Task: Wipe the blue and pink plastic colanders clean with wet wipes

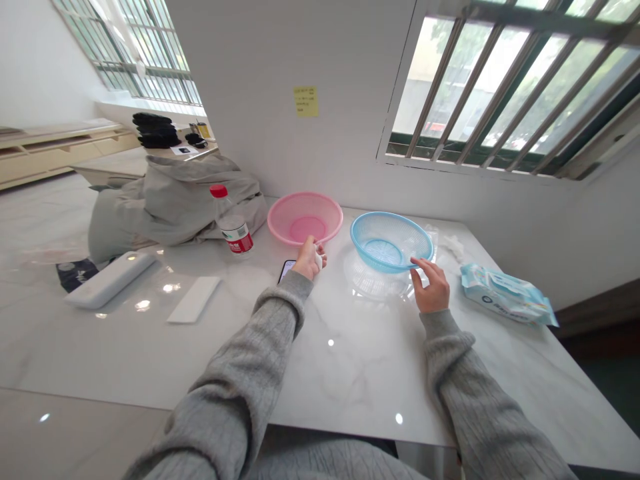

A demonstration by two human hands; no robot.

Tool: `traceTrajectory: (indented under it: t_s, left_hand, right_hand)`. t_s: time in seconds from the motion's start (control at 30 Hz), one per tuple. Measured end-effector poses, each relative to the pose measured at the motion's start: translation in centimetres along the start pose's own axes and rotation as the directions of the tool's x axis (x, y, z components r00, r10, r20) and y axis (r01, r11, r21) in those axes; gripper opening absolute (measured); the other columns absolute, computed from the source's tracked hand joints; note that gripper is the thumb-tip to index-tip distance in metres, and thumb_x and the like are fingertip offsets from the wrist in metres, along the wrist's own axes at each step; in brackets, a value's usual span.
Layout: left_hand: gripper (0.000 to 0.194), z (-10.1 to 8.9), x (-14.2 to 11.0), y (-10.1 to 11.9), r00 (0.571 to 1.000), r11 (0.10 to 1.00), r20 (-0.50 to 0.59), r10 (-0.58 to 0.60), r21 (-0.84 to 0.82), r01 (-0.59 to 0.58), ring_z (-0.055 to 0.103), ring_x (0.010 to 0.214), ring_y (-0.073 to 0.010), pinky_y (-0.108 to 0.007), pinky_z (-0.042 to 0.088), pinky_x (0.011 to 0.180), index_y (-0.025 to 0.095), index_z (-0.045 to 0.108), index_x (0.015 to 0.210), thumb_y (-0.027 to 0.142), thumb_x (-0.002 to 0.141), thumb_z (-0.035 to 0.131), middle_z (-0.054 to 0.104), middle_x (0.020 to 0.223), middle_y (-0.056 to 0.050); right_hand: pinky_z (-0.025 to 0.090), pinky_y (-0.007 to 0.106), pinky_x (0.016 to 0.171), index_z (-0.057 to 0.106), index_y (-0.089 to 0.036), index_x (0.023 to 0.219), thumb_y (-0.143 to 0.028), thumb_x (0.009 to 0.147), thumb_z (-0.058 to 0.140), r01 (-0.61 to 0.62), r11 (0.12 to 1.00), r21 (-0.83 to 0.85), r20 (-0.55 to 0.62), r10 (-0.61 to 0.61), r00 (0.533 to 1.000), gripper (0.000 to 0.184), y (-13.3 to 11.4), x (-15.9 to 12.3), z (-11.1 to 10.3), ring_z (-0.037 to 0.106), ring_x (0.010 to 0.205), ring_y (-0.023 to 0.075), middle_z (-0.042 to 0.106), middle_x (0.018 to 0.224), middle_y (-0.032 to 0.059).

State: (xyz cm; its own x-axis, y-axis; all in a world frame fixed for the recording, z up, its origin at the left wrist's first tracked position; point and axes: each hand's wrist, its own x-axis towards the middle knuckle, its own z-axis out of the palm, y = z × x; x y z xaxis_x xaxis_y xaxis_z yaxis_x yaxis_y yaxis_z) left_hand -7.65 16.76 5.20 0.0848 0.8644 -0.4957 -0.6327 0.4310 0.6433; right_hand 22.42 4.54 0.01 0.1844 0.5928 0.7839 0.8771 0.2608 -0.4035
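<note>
Left fingers [311, 245] closed on a white scrap [317, 257], right fingers [420, 267] open on a blue plastic mesh basket [385, 233]

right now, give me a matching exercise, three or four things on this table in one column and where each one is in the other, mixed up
Things:
1. pink plastic basket
2. blue plastic basket
3. red-capped plastic bottle
4. packet of wipes

Places:
A. touched by the right hand
B. lying on the white marble table right of that hand
C. beside the grey fabric bundle
D. just behind the left hand, which holds something white

Pairs: 1-D, 2-A, 3-C, 4-B
</note>
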Motion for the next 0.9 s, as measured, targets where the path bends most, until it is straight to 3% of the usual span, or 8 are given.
traceTrajectory:
  t_s: [0.2,0.33,0.43,0.53,0.63,0.7,0.8,0.9]
  left_hand:
    - [0.026,1.2,-1.6,-0.1,0.99,0.988,-0.083,0.115,0.113,-0.106,0.034,0.04,-0.0084,-0.021,0.021,0.044,0.022,0.041,0.071,0.036,0.09,0.052,0.044,0.054,0.005]
    - [0.028,1.9,-2.9,-0.7,0.968,0.961,-0.06,0.242,0.152,-0.231,0.033,0.04,-0.0083,-0.023,0.023,0.044,0.021,0.042,0.065,0.033,0.09,0.047,0.044,0.051,0.005]
    - [0.034,1.9,-4.4,-2.0,0.937,0.923,-0.012,0.35,0.177,-0.342,0.036,0.043,-0.0088,-0.023,0.024,0.045,0.02,0.045,0.059,0.031,0.09,0.048,0.044,0.05,0.003]
    - [0.039,1.4,-6.5,-4.2,0.897,0.875,0.069,0.437,0.198,-0.441,0.038,0.048,-0.0087,-0.024,0.029,0.05,0.018,0.047,0.053,0.032,0.089,0.056,0.046,0.051,0.001]
    - [0.044,0.4,-8.8,-6.9,0.784,0.727,0.306,0.539,0.302,-0.617,0.043,0.053,-0.0112,-0.026,0.035,0.054,0.019,0.052,0.051,0.039,0.089,0.056,0.05,0.053,-0.001]
    - [0.046,-0.3,-10.0,-8.6,0.745,0.689,0.424,0.515,0.312,-0.654,0.044,0.055,-0.0124,-0.027,0.037,0.056,0.019,0.054,0.052,0.044,0.091,0.055,0.051,0.055,-0.002]
    - [0.05,-1.2,-11.1,-10.7,0.726,0.686,0.524,0.446,0.321,-0.653,0.046,0.057,-0.0133,-0.028,0.04,0.06,0.019,0.058,0.054,0.048,0.093,0.05,0.051,0.055,-0.001]
    - [0.05,-1.5,-11.5,-11.8,0.746,0.704,0.552,0.372,0.357,-0.614,0.049,0.058,-0.0136,-0.028,0.043,0.062,0.019,0.059,0.055,0.05,0.093,0.049,0.056,0.058,-0.003]
  right_hand:
    - [0.056,0.046,0.102,0.077,-0.024,0.116,-0.032,0.097,0.061,0.045,0.999,0.016,0.004,-0.045,0.999,0.026,-0.5,-0.1,0.0,0.066,0.113,0.0241,0.072,0.117,0.0068]
    - [0.059,0.044,0.098,0.079,-0.026,0.112,-0.036,0.093,0.067,0.014,0.999,0.032,-0.026,-0.013,1.0,0.025,-1.1,-0.3,0.0,0.062,0.111,0.0231,0.063,0.118,0.0095]
    - [0.06,0.041,0.092,0.081,-0.026,0.111,-0.039,0.091,0.069,-0.02,0.999,-0.049,-0.071,0.016,0.997,0.026,-1.1,-0.4,0.0,0.06,0.1,0.0218,0.059,0.104,0.0094]
    - [0.056,0.038,0.084,0.081,-0.027,0.111,-0.039,0.093,0.067,-0.024,0.992,-0.125,-0.048,0.018,0.999,0.026,-1.1,-0.5,0.0,0.056,0.086,0.0208,0.063,0.088,0.0071]
    - [0.054,0.038,0.083,0.079,-0.026,0.117,-0.038,0.094,0.064,-0.024,0.994,-0.104,-0.002,0.023,1.0,0.029,-1.0,-0.5,0.1,0.058,0.086,0.0218,0.069,0.085,0.0053]
    - [0.055,0.038,0.087,0.076,-0.026,0.122,-0.038,0.095,0.062,-0.007,0.998,-0.063,0.032,0.009,0.999,0.032,-0.9,-0.6,0.2,0.063,0.091,0.0222,0.073,0.095,0.0051]
    - [0.057,0.041,0.094,0.075,-0.023,0.122,-0.039,0.095,0.06,0.025,0.999,0.032,0.103,-0.028,0.994,0.035,-0.6,-0.7,0.6,0.068,0.104,0.0236,0.074,0.111,0.0071]
    - [0.057,0.044,0.099,0.077,-0.022,0.112,-0.039,0.093,0.062,0.0,0.987,0.158,0.218,-0.035,0.975,0.031,-0.3,-0.9,0.9,0.069,0.113,0.0258,0.072,0.121,0.0085]
